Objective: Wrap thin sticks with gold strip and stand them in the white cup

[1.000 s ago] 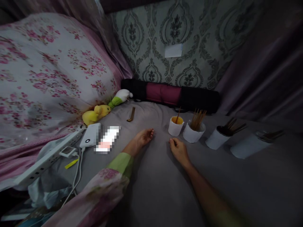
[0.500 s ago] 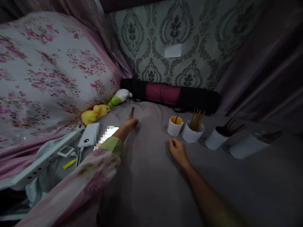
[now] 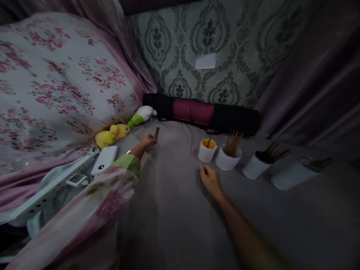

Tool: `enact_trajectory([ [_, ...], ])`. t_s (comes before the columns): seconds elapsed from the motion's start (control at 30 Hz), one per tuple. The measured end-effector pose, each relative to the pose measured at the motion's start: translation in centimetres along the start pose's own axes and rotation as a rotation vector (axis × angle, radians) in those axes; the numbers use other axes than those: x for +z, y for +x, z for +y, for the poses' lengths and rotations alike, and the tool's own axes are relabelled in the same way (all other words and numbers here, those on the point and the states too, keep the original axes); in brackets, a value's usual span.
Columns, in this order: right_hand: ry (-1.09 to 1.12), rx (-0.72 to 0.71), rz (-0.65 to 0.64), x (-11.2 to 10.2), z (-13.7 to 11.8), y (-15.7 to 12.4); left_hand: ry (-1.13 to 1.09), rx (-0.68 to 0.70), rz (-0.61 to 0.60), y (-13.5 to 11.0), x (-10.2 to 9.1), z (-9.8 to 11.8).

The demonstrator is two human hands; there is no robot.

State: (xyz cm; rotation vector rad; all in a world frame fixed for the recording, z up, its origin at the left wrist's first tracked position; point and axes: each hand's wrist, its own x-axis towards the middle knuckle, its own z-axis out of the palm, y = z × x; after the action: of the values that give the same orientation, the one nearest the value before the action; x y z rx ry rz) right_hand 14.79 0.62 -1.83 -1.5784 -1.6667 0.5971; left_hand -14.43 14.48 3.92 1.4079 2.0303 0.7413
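At ten o'clock on the grey sheet (image 3: 174, 213), counting from the cloth midway between the two hands, the left hand (image 3: 147, 140) is at the near end of a short brown stick (image 3: 157, 132), which lies toward eleven; the hand hides that end, so I cannot tell whether it clamps the stick or only touches it. If the hold is shallow, the stick could slip or swivel when lifted, and a crease in the cloth could catch it. Likelier trouble is the floral sleeve (image 3: 109, 193), which passes close by the power bank (image 3: 104, 159) at nine o'clock: contact cannot be judged, yet loose fabric drawn back low could drag the bank or snag the white charger (image 3: 76, 180) between eight and nine. Well apart from its partner, the right hand (image 3: 210, 180) rests at four o'clock, curled loosely around nothing visible, just beside the orange-lined cup (image 3: 206, 155) toward three. A careless nudge there could topple that cup, since cloth may give poor footing, and it might knock the stick-filled white cup (image 3: 228, 162) at three, spilling the sticks.
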Motion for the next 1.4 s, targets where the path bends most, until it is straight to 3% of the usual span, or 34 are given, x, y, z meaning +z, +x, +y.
enact_trajectory([
  [0.3,0.009,0.012,-0.004,0.1,0.1,0.1,0.274,0.114,0.044,1.1,-1.2,-0.9],
  [1.4,-0.008,0.01,0.008,0.6,0.7,0.1,0.567,0.222,0.023,2.3,1.3,-1.8],
])
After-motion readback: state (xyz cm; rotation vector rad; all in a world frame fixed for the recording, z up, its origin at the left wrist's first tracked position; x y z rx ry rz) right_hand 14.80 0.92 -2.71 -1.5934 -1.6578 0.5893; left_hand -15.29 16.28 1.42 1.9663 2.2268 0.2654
